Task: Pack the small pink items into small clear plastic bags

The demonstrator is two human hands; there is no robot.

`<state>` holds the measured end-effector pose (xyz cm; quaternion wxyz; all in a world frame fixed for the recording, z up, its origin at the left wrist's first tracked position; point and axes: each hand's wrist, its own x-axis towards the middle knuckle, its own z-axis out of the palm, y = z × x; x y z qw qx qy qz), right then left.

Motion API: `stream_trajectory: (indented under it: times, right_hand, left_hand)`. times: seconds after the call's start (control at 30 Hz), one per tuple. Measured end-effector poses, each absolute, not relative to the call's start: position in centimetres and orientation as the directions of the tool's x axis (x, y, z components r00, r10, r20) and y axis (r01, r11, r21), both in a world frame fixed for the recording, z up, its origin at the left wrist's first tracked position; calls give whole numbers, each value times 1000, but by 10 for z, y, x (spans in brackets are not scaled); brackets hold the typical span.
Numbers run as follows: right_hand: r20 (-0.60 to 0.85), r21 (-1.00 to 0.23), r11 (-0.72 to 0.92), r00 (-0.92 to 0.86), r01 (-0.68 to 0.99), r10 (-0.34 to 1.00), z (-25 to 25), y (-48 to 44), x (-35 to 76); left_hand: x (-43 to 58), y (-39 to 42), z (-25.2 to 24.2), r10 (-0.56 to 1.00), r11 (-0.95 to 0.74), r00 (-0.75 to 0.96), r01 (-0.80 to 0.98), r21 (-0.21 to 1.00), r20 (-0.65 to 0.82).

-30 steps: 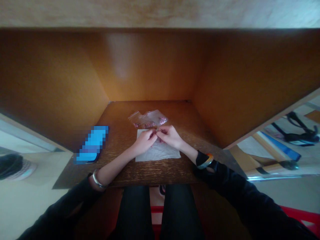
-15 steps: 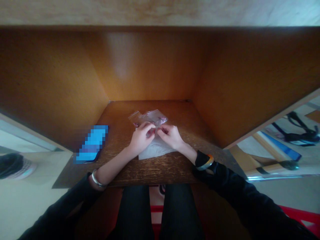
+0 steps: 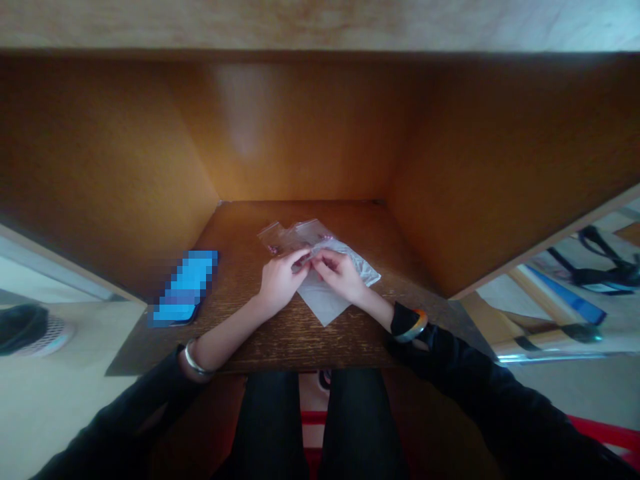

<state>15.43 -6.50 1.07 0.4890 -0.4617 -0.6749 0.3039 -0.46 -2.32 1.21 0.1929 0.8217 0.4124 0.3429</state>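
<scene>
You are seated at a narrow wooden tabletop (image 3: 240, 327) set inside a tall wooden carrel (image 3: 300, 127), with both hands near its middle. Your left hand (image 3: 281, 281) and right hand (image 3: 337, 275) are close together, and your left fingertips (image 3: 303, 257) meet your right fingertips (image 3: 317, 261) in a tight pinch. Whatever lies between them is hidden by your fingers, and the view is too soft to be sure it is more than the sheet's own edge.

Under your hands lies a white sheet (image 3: 325, 300), probably tissue or thin plastic. It sits at an angle, with one corner pointing toward you and the near tabletop edge and another pointing right. Your hands cover enough of it that you cannot make out its long axis.

Just beyond your fingers, toward the back edge, clear zip bags (image 3: 295, 233) overlap the sheet's far side, their length running roughly left to right. Small pink beads (image 3: 273, 249) show inside, too small to count.

A pixelated blue phone (image 3: 185, 290) lies well apart from your left hand, near the tabletop's left edge. A silver bangle (image 3: 194, 359) circles your left wrist, and a striped bangle (image 3: 412, 325) circles your right.
</scene>
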Motion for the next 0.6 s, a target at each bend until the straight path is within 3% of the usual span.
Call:
stream_trajectory:
  times: [0.17, 0.3, 0.4, 0.6]
  right_hand:
    - [327, -900, 333, -71, 282, 942, 9, -65, 154]
    - [19, -998, 17, -17, -60, 1000, 9, -61, 153]
    - [-200, -899, -225, -104, -376, 974, 15, -57, 153]
    - [-213, -681, -356, -292, -640, 932, 21, -54, 158]
  left_hand:
    - [-5, -26, 16, 818, -574, 371, 568, 590, 439]
    - [-5, -27, 17, 822, -565, 338, 584, 582, 459]
    - [-4, -27, 16, 801, -592, 339, 564, 575, 493]
    - [-4, -28, 12, 649, -761, 465, 385, 523, 603]
